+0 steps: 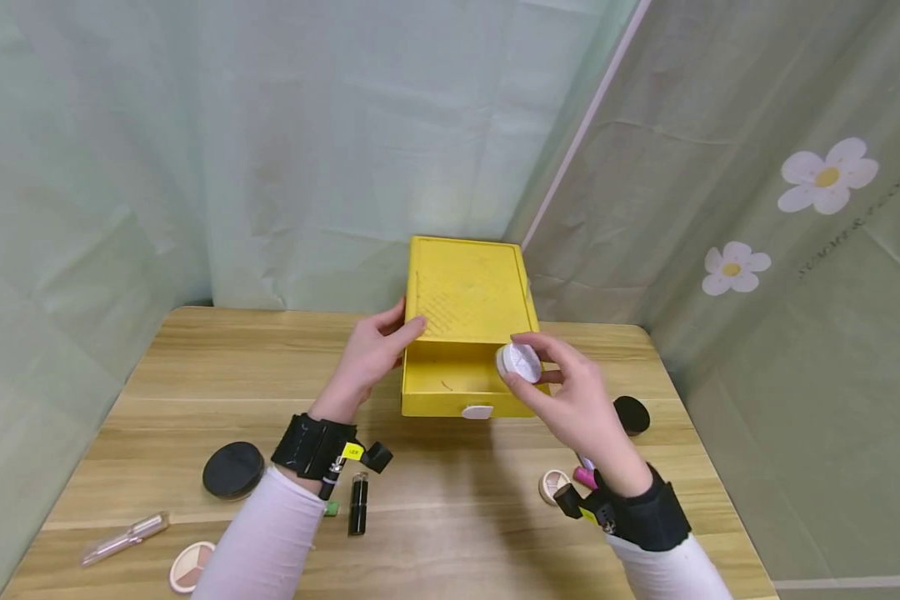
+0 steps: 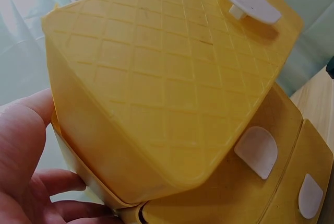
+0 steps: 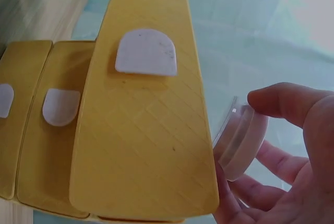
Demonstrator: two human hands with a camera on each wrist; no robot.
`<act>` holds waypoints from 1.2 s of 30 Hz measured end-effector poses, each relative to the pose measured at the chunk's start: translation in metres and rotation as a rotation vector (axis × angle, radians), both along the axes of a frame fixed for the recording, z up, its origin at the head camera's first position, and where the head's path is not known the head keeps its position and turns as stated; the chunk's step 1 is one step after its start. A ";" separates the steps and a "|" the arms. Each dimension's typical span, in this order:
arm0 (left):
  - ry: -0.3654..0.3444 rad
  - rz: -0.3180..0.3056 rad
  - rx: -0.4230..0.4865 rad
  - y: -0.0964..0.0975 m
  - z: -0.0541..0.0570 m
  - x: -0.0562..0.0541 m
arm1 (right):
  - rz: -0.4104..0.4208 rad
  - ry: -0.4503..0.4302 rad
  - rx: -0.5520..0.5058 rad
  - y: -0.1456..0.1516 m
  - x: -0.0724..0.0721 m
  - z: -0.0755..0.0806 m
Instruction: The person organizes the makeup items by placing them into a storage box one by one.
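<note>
A small yellow drawer cabinet [image 1: 468,287] stands on the table with its top drawer [image 1: 435,406] pulled out. My left hand [image 1: 371,354] holds the cabinet's left side, its thumb on the top edge. In the left wrist view, its fingers [image 2: 62,182] lie along the side beside the drawer. My right hand [image 1: 581,400] pinches a round white makeup compact [image 1: 521,363] between thumb and fingers, over the drawer's right side. The right wrist view shows the compact [image 3: 242,140] tilted, with a clear lid, beside the drawer front [image 3: 146,145]. Part of the drawer's inside is hidden.
On the left of the wooden table [image 1: 420,558] lie a black round compact [image 1: 233,470], a clear pink tube [image 1: 125,537] and a three-colour palette [image 1: 190,567]. A black lipstick [image 1: 357,504] lies in front. Right are another palette [image 1: 552,487], a pink tube [image 1: 584,477] and a black round item [image 1: 632,415].
</note>
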State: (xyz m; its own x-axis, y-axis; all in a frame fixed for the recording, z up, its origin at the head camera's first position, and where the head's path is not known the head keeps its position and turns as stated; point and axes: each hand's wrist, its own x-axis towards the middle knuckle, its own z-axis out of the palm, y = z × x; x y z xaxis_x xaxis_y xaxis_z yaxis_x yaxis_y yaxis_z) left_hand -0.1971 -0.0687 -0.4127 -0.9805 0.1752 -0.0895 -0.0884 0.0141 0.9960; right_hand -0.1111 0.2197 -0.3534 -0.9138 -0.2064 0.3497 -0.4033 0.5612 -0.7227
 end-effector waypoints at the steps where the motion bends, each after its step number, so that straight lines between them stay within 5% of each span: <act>1: 0.000 0.001 -0.002 0.000 0.000 0.000 | 0.011 0.008 0.005 -0.002 0.000 0.000; 11: 0.000 0.009 -0.007 -0.002 -0.001 -0.002 | 0.136 0.051 0.083 -0.015 -0.011 -0.002; 22: 0.004 0.004 -0.037 -0.004 -0.002 -0.002 | 0.286 -0.018 0.162 -0.040 -0.028 0.006; 36: 0.008 0.005 -0.044 -0.004 -0.003 -0.003 | 0.328 -0.081 0.274 -0.068 -0.035 0.009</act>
